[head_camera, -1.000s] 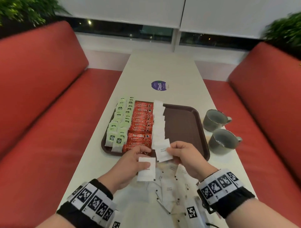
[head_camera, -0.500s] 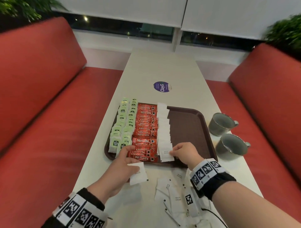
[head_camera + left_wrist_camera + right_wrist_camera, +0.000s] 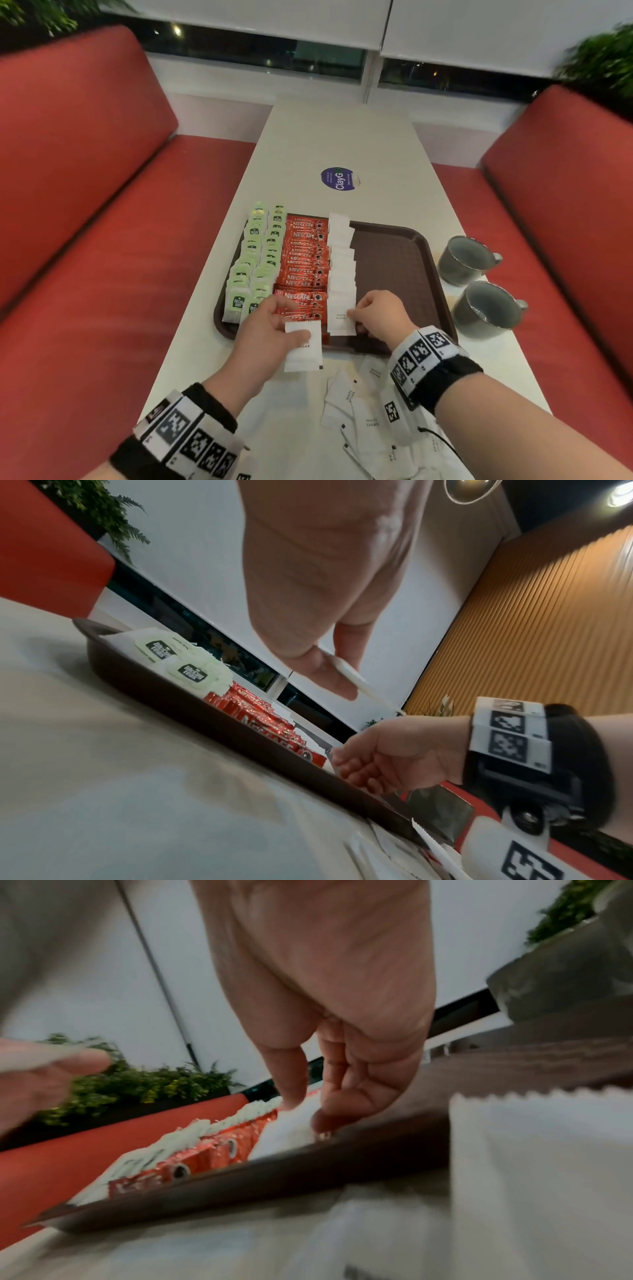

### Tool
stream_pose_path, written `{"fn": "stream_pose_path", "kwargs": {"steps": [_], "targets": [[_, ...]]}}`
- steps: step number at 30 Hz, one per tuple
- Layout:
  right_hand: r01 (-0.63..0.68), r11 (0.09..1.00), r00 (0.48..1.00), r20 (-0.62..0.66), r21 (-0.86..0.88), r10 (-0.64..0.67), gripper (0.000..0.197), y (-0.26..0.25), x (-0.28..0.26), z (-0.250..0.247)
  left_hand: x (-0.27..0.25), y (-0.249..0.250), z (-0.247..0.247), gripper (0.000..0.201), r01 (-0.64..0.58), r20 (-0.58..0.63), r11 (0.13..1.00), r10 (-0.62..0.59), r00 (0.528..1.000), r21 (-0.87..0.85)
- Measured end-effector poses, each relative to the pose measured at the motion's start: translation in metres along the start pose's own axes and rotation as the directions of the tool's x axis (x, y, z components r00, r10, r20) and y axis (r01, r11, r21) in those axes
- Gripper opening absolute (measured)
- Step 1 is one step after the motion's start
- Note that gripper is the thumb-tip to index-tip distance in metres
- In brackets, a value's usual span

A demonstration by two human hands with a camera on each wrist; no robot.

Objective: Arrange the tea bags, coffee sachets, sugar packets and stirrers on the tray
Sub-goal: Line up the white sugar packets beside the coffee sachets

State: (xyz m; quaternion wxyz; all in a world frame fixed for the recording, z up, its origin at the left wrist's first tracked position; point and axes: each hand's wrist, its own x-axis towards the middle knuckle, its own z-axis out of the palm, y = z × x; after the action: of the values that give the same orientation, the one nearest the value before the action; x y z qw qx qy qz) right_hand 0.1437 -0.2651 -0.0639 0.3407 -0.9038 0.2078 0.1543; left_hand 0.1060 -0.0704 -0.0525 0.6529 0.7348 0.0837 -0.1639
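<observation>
A brown tray [image 3: 394,260] holds two columns of green tea bags [image 3: 255,260], a column of red coffee sachets [image 3: 303,260] and a column of white sugar packets [image 3: 340,260]. My right hand [image 3: 356,318] pinches a sugar packet [image 3: 339,323] lying at the near end of that column; the right wrist view shows thumb and fingertips [image 3: 327,1118] down on it. My left hand [image 3: 291,329] grips another sugar packet [image 3: 305,353] over the tray's near rim. The left wrist view shows this packet [image 3: 356,680] edge-on between thumb and finger.
Several loose sugar packets [image 3: 346,397] lie on the white table [image 3: 342,137] between my forearms. Two grey mugs [image 3: 466,260] [image 3: 486,308] stand right of the tray. A round purple sticker [image 3: 339,178] lies beyond it. Red benches [image 3: 85,205] flank the table.
Both hands moved forward to the tray. The right hand lowered its sugar packet onto the near end of the white column. The left hand carried its packet up to the tray's near rim.
</observation>
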Motion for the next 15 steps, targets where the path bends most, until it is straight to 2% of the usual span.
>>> {"fn": "stream_pose_path", "kwargs": {"steps": [2, 5, 7, 9, 10, 13, 15], "targets": [[0.145, 0.986, 0.989, -0.05, 0.082, -0.141, 0.019, -0.003, -0.013, -0.004, 0.006, 0.003, 0.003, 0.038, -0.01, -0.02, 1.0, 0.01, 1.0, -0.011], [0.277, 0.919, 0.939, 0.123, 0.279, -0.321, 0.018, -0.01, -0.041, -0.003, 0.013, 0.005, 0.009, 0.037, -0.006, -0.042, 0.999, 0.004, 0.999, -0.053], [0.323, 0.912, 0.909, 0.186, 0.252, -0.374, 0.027, -0.008, -0.048, 0.003, 0.016, 0.007, 0.015, 0.036, -0.01, -0.041, 0.998, 0.007, 0.999, -0.065], [0.345, 0.914, 0.922, 0.107, 0.213, -0.373, 0.041, -0.004, -0.043, 0.006, 0.018, 0.009, 0.021, 0.035, -0.035, -0.045, 0.999, 0.033, 0.998, -0.041], [0.341, 0.915, 0.932, 0.052, 0.217, -0.36, 0.041, -0.001, -0.038, 0.005, 0.019, 0.011, 0.023, 0.035, -0.053, -0.051, 0.998, 0.052, 0.997, -0.026], [0.259, 0.938, 0.966, -0.039, 0.232, -0.257, 0.018, 0.01, -0.022, -0.005, 0.018, 0.014, 0.021, 0.032, -0.078, -0.066, 0.996, 0.076, 0.995, -0.036], [0.193, 0.968, 0.981, -0.021, 0.161, -0.192, 0.017, 0.019, -0.013, -0.008, 0.015, 0.012, 0.015, 0.03, -0.071, -0.071, 0.996, 0.067, 0.995, -0.056]]}}
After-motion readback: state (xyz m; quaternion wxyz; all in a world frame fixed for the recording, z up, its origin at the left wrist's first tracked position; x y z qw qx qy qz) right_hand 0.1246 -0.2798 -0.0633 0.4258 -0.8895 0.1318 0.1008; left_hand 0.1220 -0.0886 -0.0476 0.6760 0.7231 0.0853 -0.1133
